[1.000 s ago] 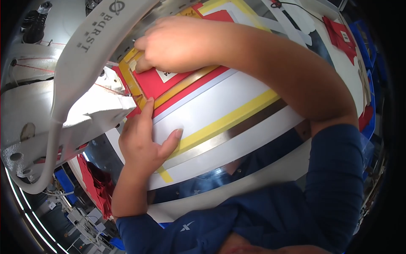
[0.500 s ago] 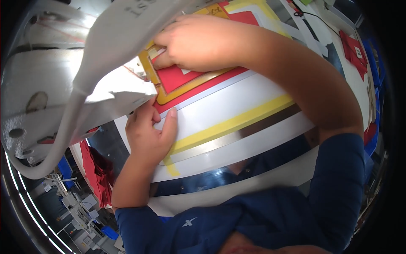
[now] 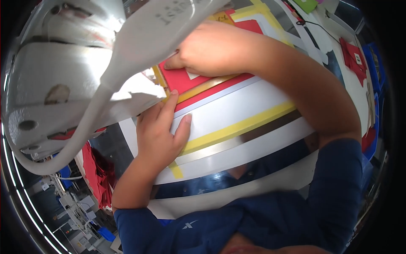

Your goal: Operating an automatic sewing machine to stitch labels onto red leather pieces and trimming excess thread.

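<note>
My left hand lies open beside a white machine head, thumb apart. Its index fingertip rests on the near-left corner of an amber, see-through frame. Inside that frame lies red fabric. My right hand reaches across from the right over the fabric, with one digit stretched out flat on it. A pale label-like piece shows partly from under this hand. The grey lamp or its flexible neck hides the right hand's other fingertips and part of the machine.
Under the frame is a white sheet edged with yellow tape. Red fabric pieces hang at the left, and a red piece with a label lies far right. Blue bins line the right edge.
My left hand has moved up and right, its index finger now extended onto the frame's corner. My right hand and the frame sit slightly further right in view, which has shifted too.
</note>
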A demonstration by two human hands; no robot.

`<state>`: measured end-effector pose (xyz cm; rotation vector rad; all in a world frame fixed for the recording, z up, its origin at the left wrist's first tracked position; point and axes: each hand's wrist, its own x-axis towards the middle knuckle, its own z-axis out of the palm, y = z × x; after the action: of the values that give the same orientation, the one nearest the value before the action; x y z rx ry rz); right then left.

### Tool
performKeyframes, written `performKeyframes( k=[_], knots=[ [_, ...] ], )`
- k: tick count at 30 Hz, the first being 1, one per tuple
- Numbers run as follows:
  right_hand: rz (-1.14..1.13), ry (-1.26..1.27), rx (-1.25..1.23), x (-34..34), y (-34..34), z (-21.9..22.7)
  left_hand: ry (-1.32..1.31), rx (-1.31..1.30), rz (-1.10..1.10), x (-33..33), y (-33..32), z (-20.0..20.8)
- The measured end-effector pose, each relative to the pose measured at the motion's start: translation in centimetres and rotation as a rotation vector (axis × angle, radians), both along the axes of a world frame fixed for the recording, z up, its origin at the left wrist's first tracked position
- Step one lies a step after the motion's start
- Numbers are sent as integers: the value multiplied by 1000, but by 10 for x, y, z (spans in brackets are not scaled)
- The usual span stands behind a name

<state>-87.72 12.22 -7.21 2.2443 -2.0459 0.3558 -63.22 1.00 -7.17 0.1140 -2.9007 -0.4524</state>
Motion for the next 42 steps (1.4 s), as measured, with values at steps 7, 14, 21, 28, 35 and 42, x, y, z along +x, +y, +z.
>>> performKeyframes(
  k=[7,14,21,28,35,42],
  knots=[
    [-19,-21,-26,-1,-8,-6,-32,21,19,1,-1,3],
    [-11,-13,-11,-4,-8,-5,-57,-31,5,0,1,5],
    [12,38,-43,-5,-13,-8,-44,-236,-2,10,23,8],
    [-139,-183,84,2,-2,11,-78,-129,-100,-16,61,7],
    [-98,14,138,10,-1,28,-54,-80,-129,-13,50,0],
    [-193,-87,325,7,-1,33,3,-72,-124,-13,51,-7]
  ],
)
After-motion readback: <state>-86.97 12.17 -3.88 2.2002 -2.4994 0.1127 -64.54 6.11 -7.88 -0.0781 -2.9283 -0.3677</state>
